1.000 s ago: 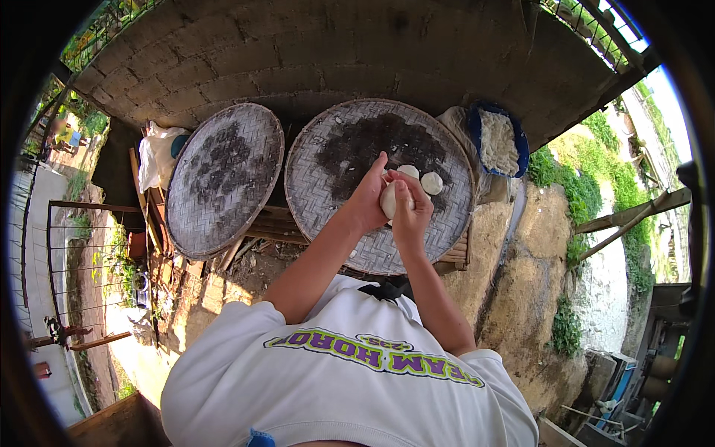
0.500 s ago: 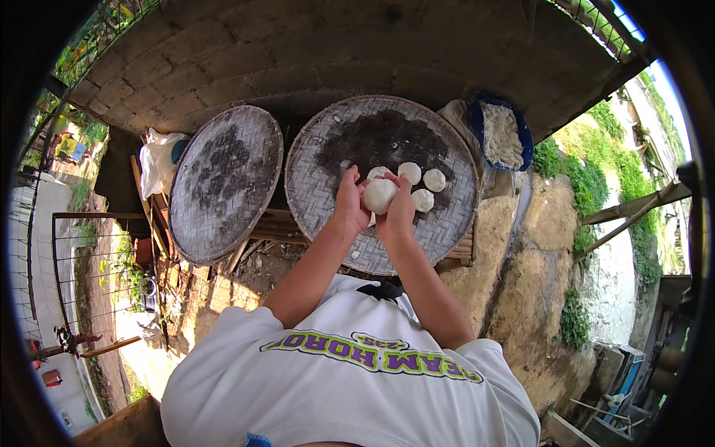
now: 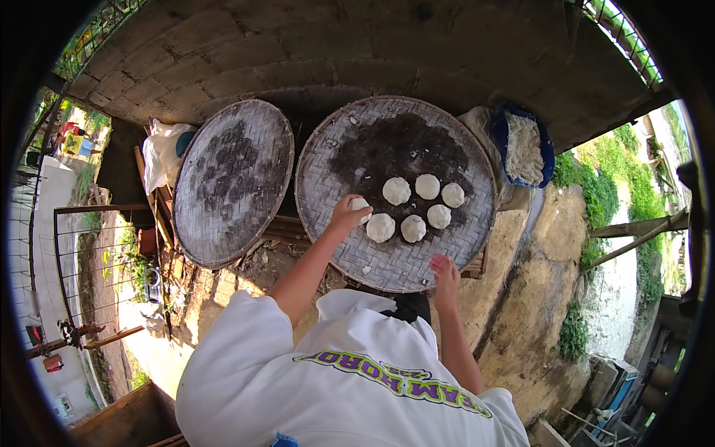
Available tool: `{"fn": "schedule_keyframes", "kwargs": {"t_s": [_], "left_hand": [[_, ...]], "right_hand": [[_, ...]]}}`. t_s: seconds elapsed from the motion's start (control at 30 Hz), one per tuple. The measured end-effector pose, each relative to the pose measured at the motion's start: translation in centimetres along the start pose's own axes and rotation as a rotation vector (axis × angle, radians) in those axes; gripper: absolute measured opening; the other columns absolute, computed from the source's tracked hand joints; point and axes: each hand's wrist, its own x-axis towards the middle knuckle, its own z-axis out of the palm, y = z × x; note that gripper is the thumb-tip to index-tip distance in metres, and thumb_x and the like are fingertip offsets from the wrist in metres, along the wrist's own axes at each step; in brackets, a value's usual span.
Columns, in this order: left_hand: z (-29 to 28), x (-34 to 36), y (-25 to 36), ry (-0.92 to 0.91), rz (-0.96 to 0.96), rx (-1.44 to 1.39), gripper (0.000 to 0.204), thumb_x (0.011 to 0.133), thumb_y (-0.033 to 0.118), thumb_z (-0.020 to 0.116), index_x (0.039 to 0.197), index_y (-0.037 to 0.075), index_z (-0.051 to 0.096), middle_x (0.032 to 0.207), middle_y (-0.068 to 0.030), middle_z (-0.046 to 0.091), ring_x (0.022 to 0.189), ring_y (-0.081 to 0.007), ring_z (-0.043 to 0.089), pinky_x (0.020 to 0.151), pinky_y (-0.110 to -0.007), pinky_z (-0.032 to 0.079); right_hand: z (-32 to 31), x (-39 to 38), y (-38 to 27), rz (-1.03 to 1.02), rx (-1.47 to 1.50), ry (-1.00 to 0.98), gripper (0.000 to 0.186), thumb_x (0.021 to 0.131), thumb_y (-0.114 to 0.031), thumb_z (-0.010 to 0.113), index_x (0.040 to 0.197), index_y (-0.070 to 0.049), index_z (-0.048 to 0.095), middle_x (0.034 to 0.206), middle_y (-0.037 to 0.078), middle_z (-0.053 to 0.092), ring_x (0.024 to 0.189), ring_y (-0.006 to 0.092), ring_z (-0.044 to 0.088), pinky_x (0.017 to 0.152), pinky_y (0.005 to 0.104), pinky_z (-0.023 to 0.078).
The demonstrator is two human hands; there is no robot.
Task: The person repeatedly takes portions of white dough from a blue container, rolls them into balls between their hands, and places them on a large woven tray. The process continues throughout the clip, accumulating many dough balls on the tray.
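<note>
My left hand [image 3: 344, 217] grips a white dough ball [image 3: 360, 205] at the left of a ring of several similar floury balls [image 3: 396, 191] on the large round woven bamboo tray [image 3: 324, 171]. The tray has a dark patch in its upper middle. My right hand [image 3: 445, 274] is open near the tray's lower right rim, fingers slightly blurred, holding nothing.
A second woven tray [image 3: 232, 182] leans at the left, beside a white bag [image 3: 162, 156]. A blue basin [image 3: 542, 134] of white flour-like material sits right of my tray. A block wall [image 3: 335, 52] rises behind. A wire fence [image 3: 93, 212] stands left, greenery [image 3: 596, 194] right.
My cupped hands have parted: the left has moved to the tray's left with a ball, the right has let go and drawn down rightward. More balls now show on the tray.
</note>
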Motion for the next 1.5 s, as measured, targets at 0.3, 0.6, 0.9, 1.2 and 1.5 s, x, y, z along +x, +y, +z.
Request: {"fn": "schedule_keyframes", "kwargs": {"t_s": [0.3,0.6,0.9,1.2,1.5], "left_hand": [[0.8,6.1,-1.2,0.044,0.655,0.511,0.063,0.078,0.03,0.087,0.132,0.012,0.059,0.146,-0.0165,0.047,0.138,-0.0388,0.046,0.112,-0.052,0.042],[3.4,9.9,-2.6,0.324,0.782,0.931,0.041,0.1,0.025,0.06,0.139,0.015,0.057,0.156,-0.0162,0.041,0.151,-0.039,0.032,0.121,-0.062,0.026],[4.1,9.6,-3.1,0.215,0.602,1.189,0.042,0.107,0.031,0.049,0.145,0.011,0.051,0.158,-0.0162,0.038,0.15,-0.037,0.032,0.122,-0.056,0.027],[8.3,-3.0,-1.2,0.532,0.091,0.636,0.035,0.101,0.012,0.057,0.135,0.003,0.054,0.146,-0.0173,0.046,0.133,-0.0315,0.05,0.105,-0.046,0.044],[18.5,-3.4,-0.7,0.477,-0.123,0.116,0.033,0.101,0.017,0.061,0.131,0.005,0.056,0.128,-0.0097,0.061,0.113,-0.0199,0.062,0.095,-0.036,0.05]], "right_hand": [[-7.5,-3.0,1.6,0.228,-0.087,0.294,0.048,0.108,-0.048,0.046,0.129,-0.008,0.063,0.116,0.007,0.071,0.103,0.0184,0.068,0.089,0.0362,0.047],[-10.1,2.3,0.6,0.287,-0.116,0.283,0.044,0.11,-0.043,0.047,0.124,-0.006,0.065,0.112,0.008,0.071,0.099,0.0173,0.069,0.084,0.0328,0.048],[-20.3,25.4,-8.0,-0.299,-0.312,0.131,0.033,0.11,-0.027,0.051,0.124,0.0,0.065,0.111,0.007,0.07,0.101,0.0171,0.066,0.089,0.0326,0.051],[-17.9,60.2,-17.7,-0.784,-0.776,0.532,0.056,0.097,-0.031,0.062,0.14,0.004,0.055,0.146,0.027,0.052,0.136,0.0442,0.05,0.112,0.0475,0.042],[-18.7,57.4,-18.5,-0.594,-0.798,0.057,0.069,0.088,-0.043,0.071,0.143,-0.004,0.055,0.135,0.028,0.059,0.123,0.0464,0.058,0.104,0.0475,0.048]]}}
